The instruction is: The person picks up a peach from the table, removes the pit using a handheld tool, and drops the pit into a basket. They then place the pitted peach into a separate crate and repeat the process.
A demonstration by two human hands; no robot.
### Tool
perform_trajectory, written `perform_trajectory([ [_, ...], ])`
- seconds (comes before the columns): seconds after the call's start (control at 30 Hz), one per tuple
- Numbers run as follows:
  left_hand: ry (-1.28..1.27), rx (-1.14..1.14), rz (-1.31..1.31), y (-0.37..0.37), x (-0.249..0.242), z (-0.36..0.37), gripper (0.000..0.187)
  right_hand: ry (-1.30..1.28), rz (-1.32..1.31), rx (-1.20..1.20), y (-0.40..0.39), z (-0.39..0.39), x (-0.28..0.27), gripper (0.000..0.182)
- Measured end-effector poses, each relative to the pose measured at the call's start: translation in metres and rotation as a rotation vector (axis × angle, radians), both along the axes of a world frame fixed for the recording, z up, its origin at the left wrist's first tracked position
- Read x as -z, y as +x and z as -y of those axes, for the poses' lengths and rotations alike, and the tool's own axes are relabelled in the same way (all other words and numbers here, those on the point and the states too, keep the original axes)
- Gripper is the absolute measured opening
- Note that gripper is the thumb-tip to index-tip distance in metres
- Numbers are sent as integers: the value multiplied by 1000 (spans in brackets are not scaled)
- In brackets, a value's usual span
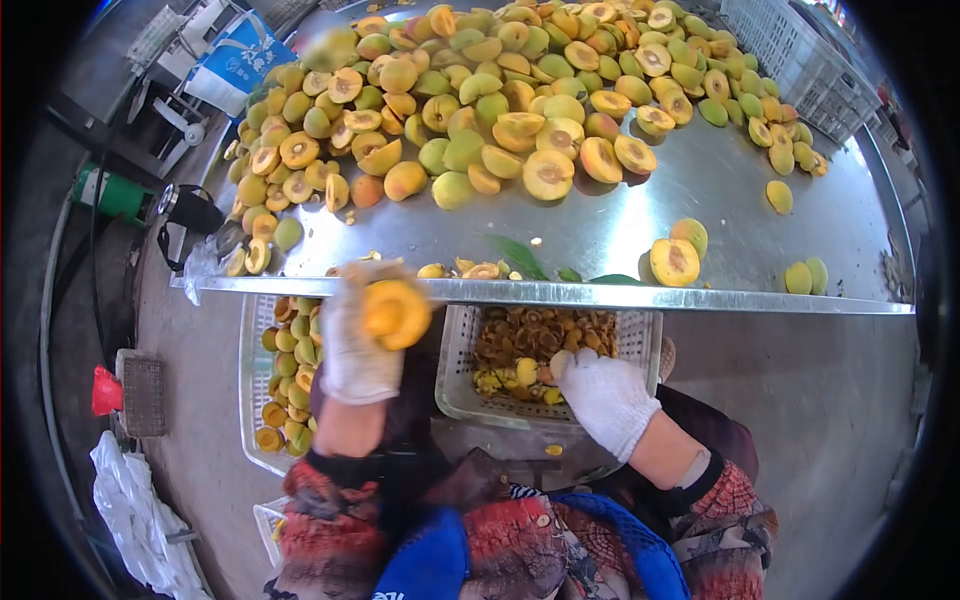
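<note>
My left hand (pixel 360 350), in a white glove and slightly blurred, is closed on a peach half (pixel 397 314) whose orange cut face shows a hollow, just below the table's front edge. My right hand (pixel 607 402), also gloved, is over a grey crate (pixel 455 370) of brown peach pits (pixel 545 338) and yellow scraps. Its fingers are curled, with a small tan thing at the tips that I cannot make out. Under my left arm, a white crate (pixel 258 400) holds several peach halves (pixel 297 345).
A big pile of halved peaches (pixel 480 110) covers the back of the metal table (pixel 430 235). Loose halves (pixel 675 262) and green leaves (pixel 518 255) lie near its front edge. A black flask (pixel 192 210) stands at the left; a plastic crate (pixel 800 75) is at the back right.
</note>
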State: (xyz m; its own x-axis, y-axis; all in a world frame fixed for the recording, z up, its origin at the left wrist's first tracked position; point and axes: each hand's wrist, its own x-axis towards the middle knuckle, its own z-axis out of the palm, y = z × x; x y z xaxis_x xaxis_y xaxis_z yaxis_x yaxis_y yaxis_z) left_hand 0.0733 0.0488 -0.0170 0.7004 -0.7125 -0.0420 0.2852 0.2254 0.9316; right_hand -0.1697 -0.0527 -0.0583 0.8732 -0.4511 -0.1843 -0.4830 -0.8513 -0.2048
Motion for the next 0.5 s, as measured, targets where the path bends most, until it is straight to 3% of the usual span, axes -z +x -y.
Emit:
perform_trajectory([
  [0.03, 14, -81, 140, 21, 2, -21, 38, -3, 2, 3, 0, 0, -1, 12],
  [0.07, 291, -92, 773, 36, -12, -46, 32, -12, 3, 14, -2, 1, -2, 12],
  [0.13, 755, -114, 1092, 76, -21, -96, 28, -20, 10, 44, -7, 6, -5, 13],
  [0.17, 930, -119, 767, 98, -13, -120, 29, -13, 18, 56, -8, 6, -6, 13],
  [0.23, 1186, -83, 1507, 109, -8, -150, 28, 12, 37, 45, -9, 6, -10, 13],
  [0.33, 921, -158, 1282, 104, -26, -121, 29, 73, 95, 19, -6, 6, -19, 15],
  [0.4, 720, -104, 892, 71, -49, -60, 31, 71, 41, 20, -6, 7, -6, 14],
  [0.5, 460, 164, 1115, 41, -44, 33, 41, 50, 47, 28, -9, 8, -7, 14],
])
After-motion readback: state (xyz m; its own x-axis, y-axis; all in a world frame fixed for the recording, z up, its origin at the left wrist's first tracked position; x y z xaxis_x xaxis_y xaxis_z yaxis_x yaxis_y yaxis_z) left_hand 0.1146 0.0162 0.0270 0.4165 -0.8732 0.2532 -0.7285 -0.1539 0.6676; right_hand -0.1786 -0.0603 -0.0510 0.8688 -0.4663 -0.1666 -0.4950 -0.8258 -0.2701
